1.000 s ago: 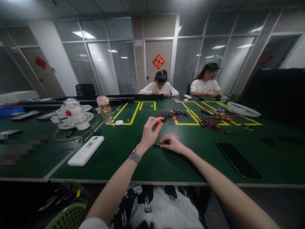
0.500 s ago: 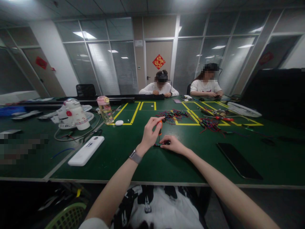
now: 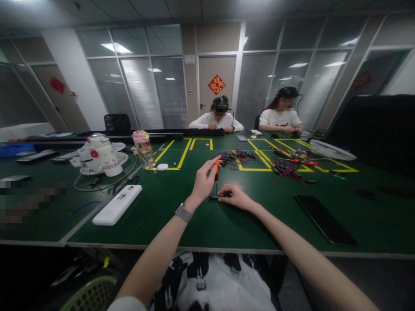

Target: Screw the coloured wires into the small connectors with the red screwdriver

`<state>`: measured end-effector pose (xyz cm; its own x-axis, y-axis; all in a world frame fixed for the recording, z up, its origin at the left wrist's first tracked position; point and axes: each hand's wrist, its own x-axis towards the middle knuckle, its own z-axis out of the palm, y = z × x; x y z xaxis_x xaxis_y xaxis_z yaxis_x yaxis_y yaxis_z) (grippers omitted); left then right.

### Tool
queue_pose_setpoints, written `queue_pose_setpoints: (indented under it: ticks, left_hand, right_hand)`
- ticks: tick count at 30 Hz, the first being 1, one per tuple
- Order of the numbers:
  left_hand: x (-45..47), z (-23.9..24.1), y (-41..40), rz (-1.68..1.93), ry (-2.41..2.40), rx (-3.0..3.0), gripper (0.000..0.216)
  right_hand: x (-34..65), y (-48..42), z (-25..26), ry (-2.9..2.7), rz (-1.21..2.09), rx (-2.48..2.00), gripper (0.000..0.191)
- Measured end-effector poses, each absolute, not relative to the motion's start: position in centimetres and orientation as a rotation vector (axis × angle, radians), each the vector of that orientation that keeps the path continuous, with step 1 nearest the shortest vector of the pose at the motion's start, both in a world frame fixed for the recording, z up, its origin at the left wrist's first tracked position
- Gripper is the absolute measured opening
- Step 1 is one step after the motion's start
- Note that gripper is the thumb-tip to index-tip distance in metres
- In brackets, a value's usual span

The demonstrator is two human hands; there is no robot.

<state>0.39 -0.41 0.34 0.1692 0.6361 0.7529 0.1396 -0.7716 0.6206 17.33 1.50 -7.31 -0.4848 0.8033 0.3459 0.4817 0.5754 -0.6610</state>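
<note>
My left hand (image 3: 203, 181) pinches the orange handle of a small screwdriver (image 3: 217, 173) that stands upright, its thin shaft pointing down. The tip meets a small dark part (image 3: 214, 197) lying on the green table (image 3: 194, 216). My right hand (image 3: 236, 196) lies low on the table with its fingers curled onto that part, pressing it in place. A watch sits on my left wrist. Just beyond my hands lies a pile of red and dark wired parts (image 3: 236, 156).
A white flat device (image 3: 117, 204) and a coiled cable lie at left, with a white appliance (image 3: 99, 154) and a pink-lidded bottle (image 3: 143, 149) behind. A black phone (image 3: 326, 220) lies right. More wires and a red-handled tool (image 3: 304, 162) sit inside yellow tape lines. Two people work opposite.
My left hand's fingers have shifted round the screwdriver handle, which stays upright over the small part. My right hand has barely moved.
</note>
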Motion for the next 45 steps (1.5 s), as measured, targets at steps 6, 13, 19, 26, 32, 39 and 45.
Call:
queue_pose_setpoints:
  ticks: [6,13,19,26,32,39,45]
  left_hand:
    - [0.28,0.04,0.31,1.726,0.834,1.946,0.02]
    - [0.25,0.48,0.29,1.585,0.684,1.867,0.029]
    - [0.03,0.43,0.29,1.7,0.822,1.906,0.019]
    - [0.36,0.26,0.09,1.589,0.692,1.981,0.03]
    - [-0.01,0.38,-0.06,1.808,0.961,2.046,0.017]
    - [0.23,0.43,0.2,1.581,0.682,1.894,0.03]
    - [0.04,0.18,0.31,1.717,0.828,1.961,0.021]
  right_hand:
    - [17.36,1.62,-7.4,-2.172,0.637,-1.018,0.015]
    - [17.41,1.55,-7.35,-2.173,0.657,-1.026,0.015]
    - [17.45,1.56,-7.33,-2.174,0.675,-1.018,0.015]
    - [17.42,1.6,-7.37,-2.176,0.657,-1.015,0.015]
    - [17.45,1.66,-7.43,-2.17,0.665,-1.017,0.016]
    - [17.51,1.79,-7.59,-2.175,0.66,-1.006,0.015]
    - [17.48,1.72,-7.49,-2.174,0.651,-1.013,0.015]
